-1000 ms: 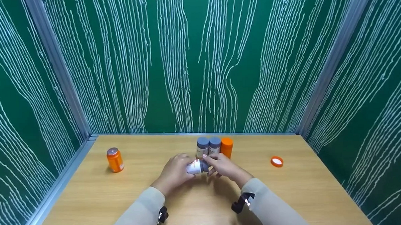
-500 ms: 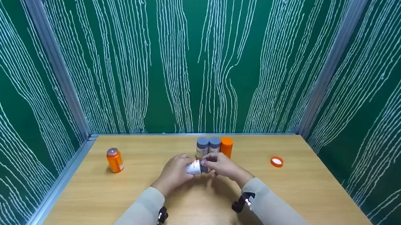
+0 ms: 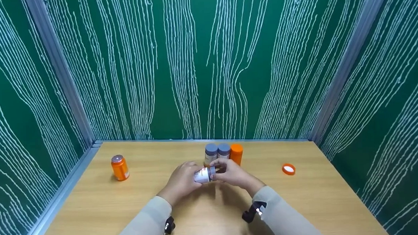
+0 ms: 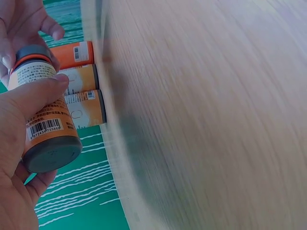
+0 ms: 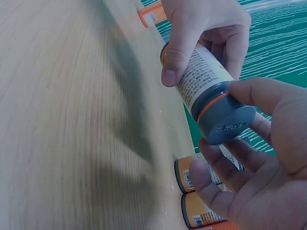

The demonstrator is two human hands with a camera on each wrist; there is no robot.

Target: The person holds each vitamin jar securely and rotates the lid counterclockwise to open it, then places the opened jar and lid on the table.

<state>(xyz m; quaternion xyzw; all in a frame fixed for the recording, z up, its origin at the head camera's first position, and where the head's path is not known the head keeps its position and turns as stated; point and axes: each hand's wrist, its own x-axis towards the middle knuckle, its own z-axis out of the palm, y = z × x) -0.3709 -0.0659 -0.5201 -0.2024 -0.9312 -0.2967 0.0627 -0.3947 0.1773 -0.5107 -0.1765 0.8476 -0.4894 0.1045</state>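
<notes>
Your left hand grips the body of a bottle, with its thumb laid across the label and its fingers behind. You hold the bottle tilted well over, off the table, its grey cap pointing toward your right hand. Your right hand pinches that cap at the rim between thumb and fingers; the cap sits on the bottle's end, with a thin orange ring at its lower edge. In the left wrist view you can see a barcode near the bottle's dark base.

Just beyond your hands, two grey-capped bottles and an orange-capped bottle stand upright, close together in a row, the orange one rightmost. Off to your left, well apart, stands an orange container with a greyish top. To your right, an orange lid lies on the table, showing its white inside. Green walls with wavy white lines surround the table.
</notes>
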